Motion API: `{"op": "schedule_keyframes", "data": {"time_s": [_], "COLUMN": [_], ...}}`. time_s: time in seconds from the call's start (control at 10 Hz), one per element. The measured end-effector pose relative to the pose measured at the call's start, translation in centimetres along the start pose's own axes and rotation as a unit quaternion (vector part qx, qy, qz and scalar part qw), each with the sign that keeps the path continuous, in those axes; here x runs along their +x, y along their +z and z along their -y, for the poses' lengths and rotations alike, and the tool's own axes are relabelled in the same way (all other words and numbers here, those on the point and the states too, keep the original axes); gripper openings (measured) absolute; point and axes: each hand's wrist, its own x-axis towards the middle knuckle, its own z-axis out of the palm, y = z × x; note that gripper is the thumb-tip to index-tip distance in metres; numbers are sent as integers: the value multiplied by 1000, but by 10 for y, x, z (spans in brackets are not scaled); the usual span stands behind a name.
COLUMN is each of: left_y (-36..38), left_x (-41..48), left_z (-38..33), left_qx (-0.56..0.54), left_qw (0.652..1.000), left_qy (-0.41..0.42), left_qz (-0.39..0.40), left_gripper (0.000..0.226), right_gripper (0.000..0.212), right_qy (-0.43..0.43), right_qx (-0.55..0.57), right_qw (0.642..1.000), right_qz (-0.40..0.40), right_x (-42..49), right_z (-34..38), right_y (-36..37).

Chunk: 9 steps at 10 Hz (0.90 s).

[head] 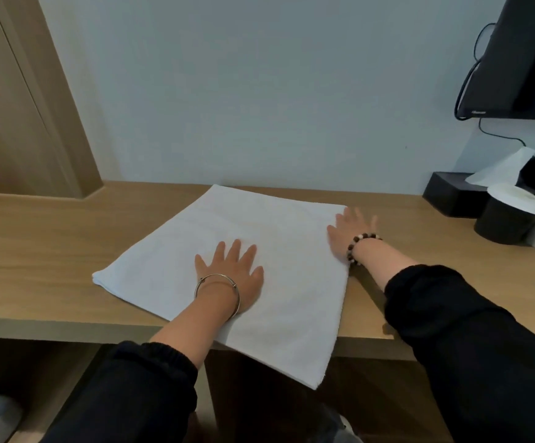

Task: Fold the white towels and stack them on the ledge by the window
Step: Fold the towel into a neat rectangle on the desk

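A white towel (247,231), folded into a rough square, lies flat on the wooden ledge (52,251). Its near corner hangs over the front edge. My left hand (232,273) rests palm down on the middle of the towel, fingers spread. A thin metal bangle circles that wrist. My right hand (349,233) lies flat at the towel's right edge, fingers apart, partly on the cloth and partly on the wood. It wears a bead bracelet. Neither hand grips anything.
A black tissue box (451,193) with a tissue sticking out stands at the back right. In front of it are a black cup (505,223) and a grey one. A dark screen (521,59) with cables hangs on the wall at upper right. A wooden panel (20,107) borders the left.
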Motion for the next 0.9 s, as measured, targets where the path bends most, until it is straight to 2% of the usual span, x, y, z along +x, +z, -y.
{"op": "schedule_keyframes", "data": {"time_s": [0.1, 0.2, 0.3, 0.4, 0.5, 0.6, 0.7, 0.8, 0.9], "left_y": [2, 3, 3, 3, 5, 5, 4, 3, 4], "left_x": [1, 2, 0, 3, 3, 4, 2, 2, 4], "left_z": [0, 1, 0, 1, 1, 1, -1, -2, -10], "left_qx": [3, 1, -1, -2, -3, -3, -8, -10, -17], "left_qw": [1000, 1000, 1000, 1000, 1000, 1000, 1000, 1000, 999], "left_qy": [-3, -2, -1, 0, -2, -2, -5, -17, -50], "left_qz": [-1, -3, -5, -5, -5, -4, -2, -3, 1], "left_gripper": [56, 56, 56, 56, 56, 55, 55, 55, 55], "right_gripper": [58, 55, 53, 57, 58, 55, 54, 56, 52], "right_qy": [-160, -211, -39, 54, -40, -139, -23, -7, -103], "right_qx": [71, 92, 76, 33, 43, 71, 36, 13, 61], "right_qw": [984, 973, 996, 997, 998, 988, 998, 999, 993], "right_qz": [-34, 12, 32, 44, -4, 13, 42, 28, -14], "right_x": [-19, -5, 35, 51, 36, 15, 17, 9, -25], "right_z": [56, 54, 0, -16, 33, 44, 6, 6, 43], "right_y": [15, 18, 6, 0, 8, 23, 3, -22, -30]}}
